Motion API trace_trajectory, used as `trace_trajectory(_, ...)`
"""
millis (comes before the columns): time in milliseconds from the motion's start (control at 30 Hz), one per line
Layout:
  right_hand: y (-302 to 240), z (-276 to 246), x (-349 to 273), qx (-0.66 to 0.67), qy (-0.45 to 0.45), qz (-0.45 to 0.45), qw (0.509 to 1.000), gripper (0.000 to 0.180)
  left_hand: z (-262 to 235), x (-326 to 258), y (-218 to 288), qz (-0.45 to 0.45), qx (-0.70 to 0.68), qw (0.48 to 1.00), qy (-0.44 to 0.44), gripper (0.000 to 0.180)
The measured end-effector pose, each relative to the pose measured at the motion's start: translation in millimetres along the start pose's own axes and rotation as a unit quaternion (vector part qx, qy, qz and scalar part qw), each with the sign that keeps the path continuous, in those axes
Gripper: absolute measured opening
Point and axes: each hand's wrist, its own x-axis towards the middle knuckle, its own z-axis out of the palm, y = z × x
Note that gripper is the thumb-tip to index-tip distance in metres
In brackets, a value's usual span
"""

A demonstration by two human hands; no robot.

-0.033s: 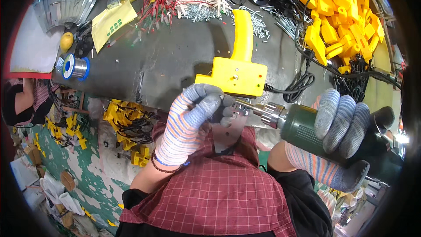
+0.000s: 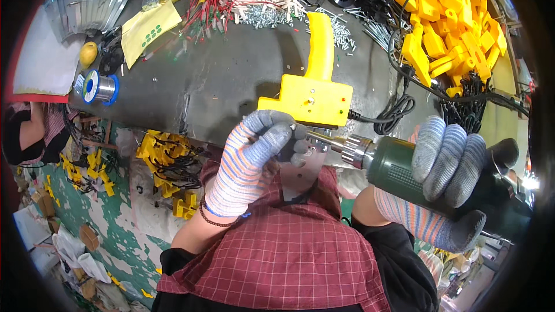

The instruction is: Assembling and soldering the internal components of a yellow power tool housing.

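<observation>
Power screwdriver (image 2: 393, 166), gripped in your right hand (image 2: 450, 166), sits fractionally farther left than before, narrowing its gap to the small metallic piece (image 2: 293, 127) your left hand (image 2: 245, 153) pinches.

The person's gloved left hand (image 2: 245, 159) pinches a small silvery piece (image 2: 293, 127) near the tip of a green power driver (image 2: 393, 166), gripped by the gloved right hand (image 2: 448, 164). Beyond lies a yellow device (image 2: 315, 101); yellow casings (image 2: 445, 20) are heaped far right, a wire spool (image 2: 104, 88) left.
</observation>
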Motion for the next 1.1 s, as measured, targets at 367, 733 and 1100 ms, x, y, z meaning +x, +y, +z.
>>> trace_trajectory(367, -1, 3, -15, -0.002, 0.011, 0.042, 0.999, 0.078, 0, -9, -7, -0.034, -0.071, 0.996, -0.036, 0.017)
trace_trajectory(733, -9, 11, -30, -0.060, 0.020, 0.120, 0.991, 0.038, 1, -5, -22, -0.042, -0.132, 0.990, -0.025, 0.018)
trace_trajectory(1100, 13, 4, -16, -0.120, 0.005, 0.033, 0.992, 0.048, -20, 24, 13, 0.379, 0.675, 0.619, 0.131, 0.028)
